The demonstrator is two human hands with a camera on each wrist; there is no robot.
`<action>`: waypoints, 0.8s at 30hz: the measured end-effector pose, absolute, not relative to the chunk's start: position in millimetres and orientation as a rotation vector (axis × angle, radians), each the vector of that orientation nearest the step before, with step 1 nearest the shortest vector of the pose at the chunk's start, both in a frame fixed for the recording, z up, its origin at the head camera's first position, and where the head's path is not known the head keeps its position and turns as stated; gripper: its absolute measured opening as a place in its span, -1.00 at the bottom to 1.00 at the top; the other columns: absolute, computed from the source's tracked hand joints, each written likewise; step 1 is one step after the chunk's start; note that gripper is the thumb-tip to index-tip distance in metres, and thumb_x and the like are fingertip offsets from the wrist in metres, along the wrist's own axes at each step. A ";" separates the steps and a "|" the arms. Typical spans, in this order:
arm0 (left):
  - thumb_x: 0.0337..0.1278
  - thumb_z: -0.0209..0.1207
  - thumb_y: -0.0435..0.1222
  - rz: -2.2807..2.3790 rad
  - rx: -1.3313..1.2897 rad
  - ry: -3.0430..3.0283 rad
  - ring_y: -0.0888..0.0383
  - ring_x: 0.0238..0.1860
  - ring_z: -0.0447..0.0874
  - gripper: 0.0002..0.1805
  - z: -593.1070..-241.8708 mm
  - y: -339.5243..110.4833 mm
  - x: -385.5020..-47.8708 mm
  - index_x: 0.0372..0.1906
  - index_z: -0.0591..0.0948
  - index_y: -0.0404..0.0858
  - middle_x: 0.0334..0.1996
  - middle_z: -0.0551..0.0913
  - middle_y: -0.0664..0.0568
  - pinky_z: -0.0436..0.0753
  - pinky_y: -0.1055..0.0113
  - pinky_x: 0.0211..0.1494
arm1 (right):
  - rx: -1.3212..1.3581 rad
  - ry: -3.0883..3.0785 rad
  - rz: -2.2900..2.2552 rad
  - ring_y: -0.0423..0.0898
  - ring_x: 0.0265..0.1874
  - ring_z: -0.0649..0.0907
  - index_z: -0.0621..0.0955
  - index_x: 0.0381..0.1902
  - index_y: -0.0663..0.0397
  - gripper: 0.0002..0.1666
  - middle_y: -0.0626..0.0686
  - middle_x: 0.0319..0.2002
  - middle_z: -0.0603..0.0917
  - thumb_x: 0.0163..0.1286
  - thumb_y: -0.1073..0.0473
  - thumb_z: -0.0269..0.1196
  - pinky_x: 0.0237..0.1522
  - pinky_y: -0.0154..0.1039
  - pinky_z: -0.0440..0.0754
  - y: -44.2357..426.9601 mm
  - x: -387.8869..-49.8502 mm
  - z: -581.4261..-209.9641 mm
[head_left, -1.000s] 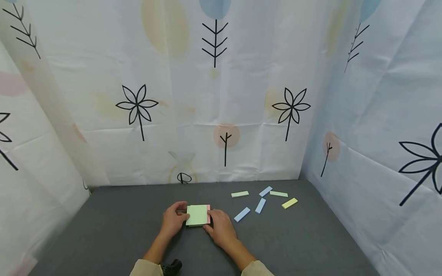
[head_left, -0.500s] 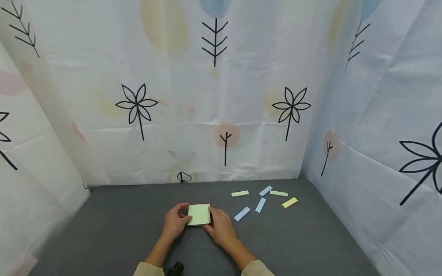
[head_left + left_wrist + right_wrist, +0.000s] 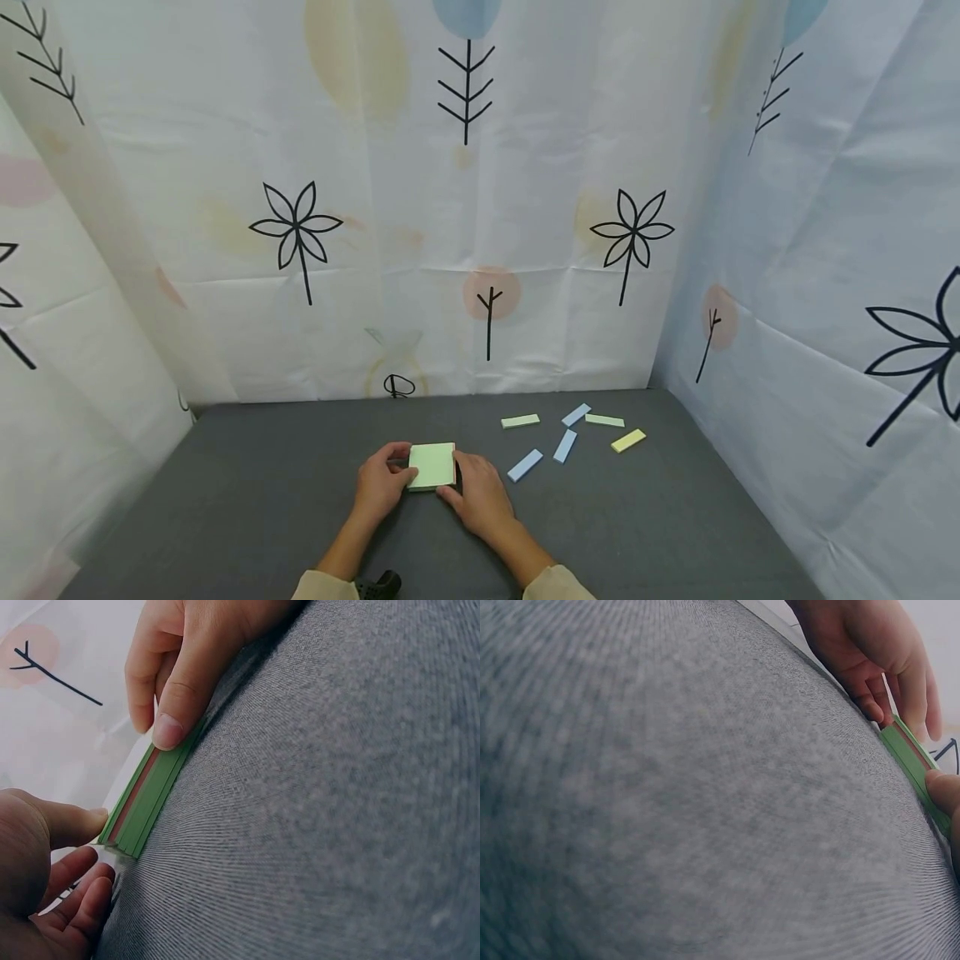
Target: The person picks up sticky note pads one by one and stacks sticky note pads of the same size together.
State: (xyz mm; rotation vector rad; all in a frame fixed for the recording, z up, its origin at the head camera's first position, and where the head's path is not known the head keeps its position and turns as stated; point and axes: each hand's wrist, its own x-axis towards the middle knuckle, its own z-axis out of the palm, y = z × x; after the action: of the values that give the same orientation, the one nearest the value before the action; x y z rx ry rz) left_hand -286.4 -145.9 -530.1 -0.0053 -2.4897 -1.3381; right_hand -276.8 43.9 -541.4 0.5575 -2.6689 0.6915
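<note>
A square stack of sticky notes (image 3: 431,467), light green on top, lies on the grey table between my two hands. Its near side, facing the left wrist view, shows green layers (image 3: 150,799) with a thin red-pink layer among them. My left hand (image 3: 378,486) pinches the left edge, thumb on the top corner and fingers low beside it. Around the right side, my right hand (image 3: 482,496) grips the stack, its thumb (image 3: 169,729) against the near edge. The right wrist view catches only the stack's edge (image 3: 911,759); the far side is hidden.
To the right lie several small strips: blue strips (image 3: 525,465), green strips (image 3: 521,422) and a yellow strip (image 3: 628,441). A patterned white curtain (image 3: 540,208) stands behind and on both sides of the grey table (image 3: 660,517).
The green top part has slid right over the pink layer, so the pink band on the right has shrunk to a sliver. My left hand moved slightly right; my right thumb shifted a little left.
</note>
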 end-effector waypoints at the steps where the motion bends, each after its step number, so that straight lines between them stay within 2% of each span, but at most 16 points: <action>1: -0.08 0.40 -0.44 -1.338 -0.003 -2.491 0.16 -0.38 0.59 -0.60 -530.1 -145.8 -286.5 -0.03 0.66 -0.30 -0.18 0.69 -0.09 0.53 0.27 -0.36 | 0.559 -2.664 0.694 0.01 0.10 0.56 0.50 0.22 0.17 -0.29 0.07 0.04 0.63 0.23 -0.11 0.38 0.15 -0.04 0.45 43.8 -276.8 -541.5; 8: -0.05 0.40 -0.43 -1.340 -0.004 -2.490 0.15 -0.37 0.59 -0.61 -529.6 -143.1 -287.6 -0.02 0.66 -0.28 -0.15 0.69 -0.09 0.54 0.26 -0.34 | 0.575 -2.632 0.692 0.01 0.07 0.57 0.53 0.16 0.19 -0.36 0.07 0.01 0.63 0.23 -0.03 0.39 0.14 -0.05 0.46 43.8 -276.4 -540.4; 18: -0.09 0.42 -0.44 -1.337 0.001 -2.461 0.15 -0.38 0.61 -0.61 -532.8 -140.8 -289.4 -0.05 0.68 -0.29 -0.18 0.70 -0.10 0.55 0.27 -0.36 | 0.566 -2.632 0.670 0.02 0.07 0.57 0.51 0.19 0.21 -0.34 0.08 0.01 0.63 0.23 0.00 0.40 0.14 -0.05 0.46 44.0 -275.7 -540.6; 24: -0.07 0.41 -0.41 -1.375 0.055 -2.438 0.13 -0.34 0.62 -0.63 -534.9 -138.1 -287.7 -0.05 0.68 -0.28 -0.16 0.71 -0.08 0.55 0.25 -0.29 | 0.570 -2.633 0.688 0.01 0.07 0.57 0.50 0.21 0.20 -0.32 0.08 0.02 0.64 0.24 -0.03 0.39 0.14 -0.04 0.45 44.0 -276.8 -541.7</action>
State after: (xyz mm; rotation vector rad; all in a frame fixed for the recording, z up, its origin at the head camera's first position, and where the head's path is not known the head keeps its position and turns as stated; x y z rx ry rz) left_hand -287.7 -138.1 -534.9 0.0546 -2.4376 -1.3749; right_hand -276.8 44.0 -541.7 0.5698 -2.6331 0.6877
